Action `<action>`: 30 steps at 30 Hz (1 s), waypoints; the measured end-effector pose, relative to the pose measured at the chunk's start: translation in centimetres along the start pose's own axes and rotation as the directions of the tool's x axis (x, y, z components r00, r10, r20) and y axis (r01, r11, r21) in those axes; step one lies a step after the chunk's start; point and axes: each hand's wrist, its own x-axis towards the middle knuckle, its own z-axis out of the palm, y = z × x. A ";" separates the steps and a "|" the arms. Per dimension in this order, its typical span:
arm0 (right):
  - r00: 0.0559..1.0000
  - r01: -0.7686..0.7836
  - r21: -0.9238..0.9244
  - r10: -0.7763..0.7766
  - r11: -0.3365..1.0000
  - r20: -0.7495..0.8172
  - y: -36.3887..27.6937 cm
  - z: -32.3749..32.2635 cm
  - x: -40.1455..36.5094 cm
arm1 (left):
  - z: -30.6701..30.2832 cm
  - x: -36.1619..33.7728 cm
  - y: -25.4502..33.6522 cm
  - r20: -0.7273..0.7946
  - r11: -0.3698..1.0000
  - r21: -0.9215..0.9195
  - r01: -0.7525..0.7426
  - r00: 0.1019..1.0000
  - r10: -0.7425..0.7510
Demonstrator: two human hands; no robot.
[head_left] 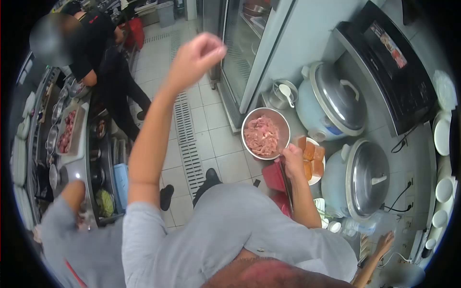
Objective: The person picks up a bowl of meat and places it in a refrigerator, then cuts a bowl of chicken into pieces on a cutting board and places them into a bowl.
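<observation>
Seemingly portioning: right hand (293, 161) beside bowl of meat (249, 120), grip grasping dark utensil (288, 185); left hand (198, 52) clenched, well away from it. Next probably needs reaching into it.

The meat bowl (267, 112) sits left of the far cooker (336, 103), the bread plate (315, 181) left of the near cooker (363, 178).

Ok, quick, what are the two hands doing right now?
Left hand: raised, curled shut, apparently empty.
Right hand: curled beside the bowl of raw meat; hold unclear.

Right hand (293, 161) fingers blurred, grip unclear; tray (67, 132) contents too small to tell.
</observation>
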 end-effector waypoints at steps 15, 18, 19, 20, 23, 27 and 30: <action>0.951 0.088 0.149 -0.039 0.985 -0.305 -1.6 0.8 11.2 | 4.2 37.5 -2.3 0.226 0.913 0.270 -0.305 0.942 0.248; 0.939 0.088 0.193 -0.017 0.977 -0.342 -0.7 0.5 13.9 | 5.8 39.6 -2.6 0.166 0.914 0.170 -0.368 0.925 0.342; 0.934 0.088 0.185 -0.016 0.979 -0.356 -0.7 0.5 14.4 | 5.9 39.5 -2.7 0.143 0.906 0.140 -0.400 0.914 0.381; 0.931 0.095 0.184 -0.022 0.978 -0.364 -0.9 0.7 14.8 | 5.9 39.5 -3.0 0.125 0.905 0.108 -0.411 0.909 0.398; 0.901 0.085 0.130 -0.020 0.988 -0.433 -1.4 1.2 15.8 | 5.4 37.4 -1.9 0.171 0.945 -0.029 -0.325 0.930 0.325; 0.862 0.080 0.158 0.011 0.984 -0.507 -1.8 3.9 15.8 | 1.7 36.3 -4.7 0.197 0.920 -0.218 -0.325 0.909 0.368; 0.869 0.011 0.183 0.081 0.983 -0.487 -0.9 6.0 16.8 | -1.7 33.7 -7.8 -0.060 0.788 -0.525 -0.321 0.938 0.342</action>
